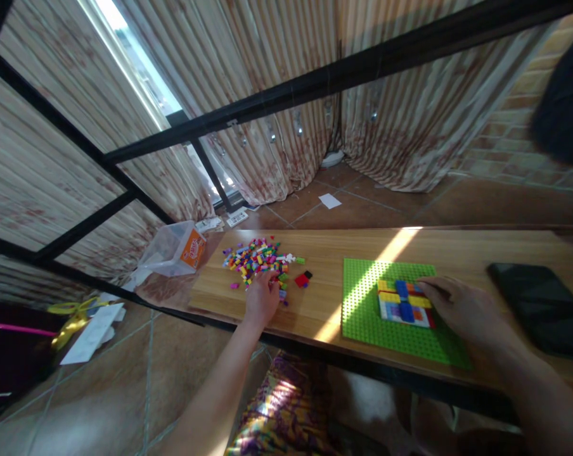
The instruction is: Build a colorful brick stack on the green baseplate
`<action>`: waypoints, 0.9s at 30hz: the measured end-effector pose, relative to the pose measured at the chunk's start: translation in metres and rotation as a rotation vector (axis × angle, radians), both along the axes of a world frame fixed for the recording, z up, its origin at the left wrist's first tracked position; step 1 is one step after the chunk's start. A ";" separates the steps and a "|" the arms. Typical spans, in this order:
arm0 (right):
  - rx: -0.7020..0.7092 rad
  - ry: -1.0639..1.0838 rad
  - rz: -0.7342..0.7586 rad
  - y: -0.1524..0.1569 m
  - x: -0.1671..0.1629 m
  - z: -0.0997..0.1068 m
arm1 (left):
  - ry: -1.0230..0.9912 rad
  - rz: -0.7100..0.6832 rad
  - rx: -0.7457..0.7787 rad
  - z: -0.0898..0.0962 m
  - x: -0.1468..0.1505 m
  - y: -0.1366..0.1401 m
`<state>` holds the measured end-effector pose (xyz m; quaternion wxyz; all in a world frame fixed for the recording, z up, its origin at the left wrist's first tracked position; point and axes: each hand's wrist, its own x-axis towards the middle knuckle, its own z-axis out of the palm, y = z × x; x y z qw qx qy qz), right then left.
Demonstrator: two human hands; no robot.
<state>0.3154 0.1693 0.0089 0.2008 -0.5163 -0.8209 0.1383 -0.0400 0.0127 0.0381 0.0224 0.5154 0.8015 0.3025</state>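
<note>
My left hand (262, 296) is at the near edge of a loose pile of small coloured building bricks (255, 256), fingers drawn together. Whatever lies between its fingertips is too small to make out. A green baseplate (362, 316) lies on the right part of the table. On it sits a flat block of built-up bricks (403, 304), in yellow, orange, blue, white and red. My right hand (455, 310) rests at the right side of this block, its fingertips closed together at the upper right corner. The fingers hide what they may hold there.
Beside the pile lie some red and black bricks (303, 278). A dark tablet-like slab (543, 310) is at the table's right. Past the left end stands a clear plastic tub (170, 250) with an orange label. The wooden table (310, 316) is narrow; curtains (277, 158) hang behind a black rail.
</note>
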 end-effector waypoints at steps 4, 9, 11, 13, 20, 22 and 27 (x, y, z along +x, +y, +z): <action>-0.021 -0.028 -0.017 0.001 0.000 -0.001 | 0.028 -0.018 -0.020 0.001 0.005 0.006; -0.031 -0.023 -0.004 0.003 0.000 -0.002 | 0.030 -0.088 -0.040 0.001 0.022 0.015; -0.027 -0.028 0.005 0.004 0.000 -0.002 | 0.057 -0.130 -0.044 0.001 0.031 0.022; -0.032 -0.042 0.001 0.005 0.000 -0.002 | 0.100 -0.174 -0.064 0.000 0.040 0.032; -0.015 -0.010 0.013 0.005 -0.001 -0.005 | 0.231 -0.144 -0.207 -0.009 0.053 0.061; 0.011 0.010 0.029 0.005 0.000 -0.005 | 0.218 -0.158 -0.187 -0.008 0.053 0.063; 0.155 0.169 -0.011 0.007 -0.001 0.005 | -0.060 -0.240 0.064 0.009 0.067 0.058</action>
